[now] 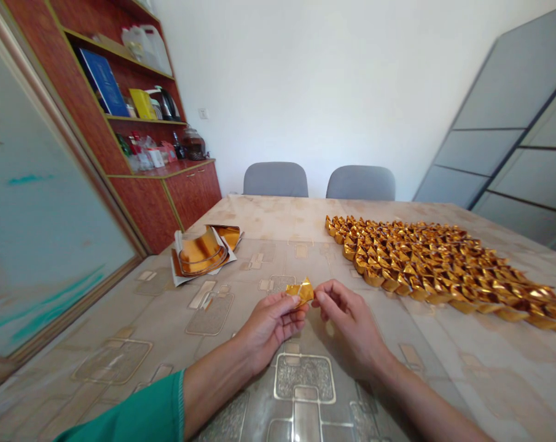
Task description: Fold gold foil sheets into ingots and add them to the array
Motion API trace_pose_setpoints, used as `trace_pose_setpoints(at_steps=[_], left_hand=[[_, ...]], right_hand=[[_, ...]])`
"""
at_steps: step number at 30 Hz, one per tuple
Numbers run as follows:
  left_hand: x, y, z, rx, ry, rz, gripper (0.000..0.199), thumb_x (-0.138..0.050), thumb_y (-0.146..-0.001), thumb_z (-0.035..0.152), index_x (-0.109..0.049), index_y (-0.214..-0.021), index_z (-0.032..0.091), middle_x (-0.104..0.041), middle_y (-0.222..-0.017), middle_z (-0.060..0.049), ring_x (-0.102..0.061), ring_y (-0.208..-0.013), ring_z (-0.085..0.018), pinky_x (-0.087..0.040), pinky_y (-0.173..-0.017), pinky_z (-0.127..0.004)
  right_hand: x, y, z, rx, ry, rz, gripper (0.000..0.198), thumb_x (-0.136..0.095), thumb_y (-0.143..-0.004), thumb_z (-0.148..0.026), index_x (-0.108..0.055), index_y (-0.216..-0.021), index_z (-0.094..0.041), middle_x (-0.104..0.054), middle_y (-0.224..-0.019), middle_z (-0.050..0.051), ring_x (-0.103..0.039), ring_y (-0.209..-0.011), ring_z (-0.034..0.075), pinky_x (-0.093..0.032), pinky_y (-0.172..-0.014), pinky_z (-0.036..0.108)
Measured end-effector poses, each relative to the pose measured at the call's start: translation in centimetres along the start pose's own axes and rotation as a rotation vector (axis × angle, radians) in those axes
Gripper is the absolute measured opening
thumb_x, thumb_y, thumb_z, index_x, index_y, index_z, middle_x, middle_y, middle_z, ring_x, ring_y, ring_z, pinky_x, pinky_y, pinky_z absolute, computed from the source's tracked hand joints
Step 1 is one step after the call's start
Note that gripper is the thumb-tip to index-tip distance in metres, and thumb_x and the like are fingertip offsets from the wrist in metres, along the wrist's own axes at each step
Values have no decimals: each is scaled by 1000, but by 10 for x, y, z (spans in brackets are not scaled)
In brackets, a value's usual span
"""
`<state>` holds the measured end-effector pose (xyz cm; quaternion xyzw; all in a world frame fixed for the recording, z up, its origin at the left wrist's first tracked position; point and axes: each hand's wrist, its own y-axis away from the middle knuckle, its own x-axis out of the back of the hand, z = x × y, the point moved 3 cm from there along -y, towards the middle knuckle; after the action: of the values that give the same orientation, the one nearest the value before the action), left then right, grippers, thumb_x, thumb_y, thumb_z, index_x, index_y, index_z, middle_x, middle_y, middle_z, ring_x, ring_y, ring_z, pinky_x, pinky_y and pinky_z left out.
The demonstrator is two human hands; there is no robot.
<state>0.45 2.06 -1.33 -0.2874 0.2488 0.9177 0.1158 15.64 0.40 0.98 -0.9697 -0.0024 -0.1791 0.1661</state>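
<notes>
A small piece of folded gold foil paper (306, 290) is held up above the middle of the table. My left hand (278, 322) pinches it from the left, thumb on top and fingers curled beneath. At its right end, my right hand (346, 313) is closed, thumb and forefinger pinched at the paper's edge. To the right, many folded gold paper ingots (425, 258) stand in close rows. A stack of gold foil sheets (204, 252) with white backing lies curled on the left part of the table.
A patterned clear cover lies over the table (241, 380). Two grey chairs (275, 179) stand at the far edge. On the left is a red-brown shelf cabinet (139, 202) holding bottles and a kettle; a sliding glass door (38, 202) is nearer.
</notes>
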Motion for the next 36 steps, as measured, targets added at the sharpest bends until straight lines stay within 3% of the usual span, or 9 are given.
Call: trace_pose_setpoints(at_steps=[7, 15, 24, 30, 36], left_hand=[[-4, -1, 5, -200, -256, -3, 25, -81, -63, 25, -64, -75, 12, -70, -68, -3, -58, -55, -7, -46, -56, -18], [-2, -3, 10, -203, -372, -48, 26, -79, -64, 28, -65, -79, 11, -67, -69, -2, -56, -57, -8, -44, -58, -20], [-7, 1, 12, -385, -484, -81, 21, -75, -69, 30, -66, -80, 15, -64, -75, 1, -56, -68, -11, -42, -64, -22], [-3, -1, 15, -388, -528, -90, 19, -75, -68, 30, -66, -74, 14, -63, -70, 0, -54, -64, -12, -40, -62, -23], [-3, -1, 14, -406, -614, -87, 18, -74, -66, 27, -62, -66, 14, -57, -61, 2, -49, -58, -10, -37, -58, -23]], right_hand=[[-5, -1, 17, -172, -320, -106, 31, -64, -83, -48, -58, -66, -23, -50, -58, -3, -41, -50, 13, -32, -49, 27], [-3, -1, 18, -245, -425, -225, 36, -66, -80, -55, -60, -68, -22, -55, -63, 0, -44, -55, 13, -36, -54, 28], [-4, -1, 22, -209, -439, -170, 34, -71, -76, -53, -56, -66, -24, -47, -57, -3, -36, -51, 13, -27, -50, 28], [-8, 4, 18, -191, -448, -236, 29, -68, -81, -49, -57, -76, -23, -51, -66, -2, -41, -59, 14, -30, -55, 29], [-10, 8, 26, -173, -447, -198, 29, -69, -82, -44, -53, -73, -22, -44, -63, -5, -36, -58, 13, -26, -53, 27]])
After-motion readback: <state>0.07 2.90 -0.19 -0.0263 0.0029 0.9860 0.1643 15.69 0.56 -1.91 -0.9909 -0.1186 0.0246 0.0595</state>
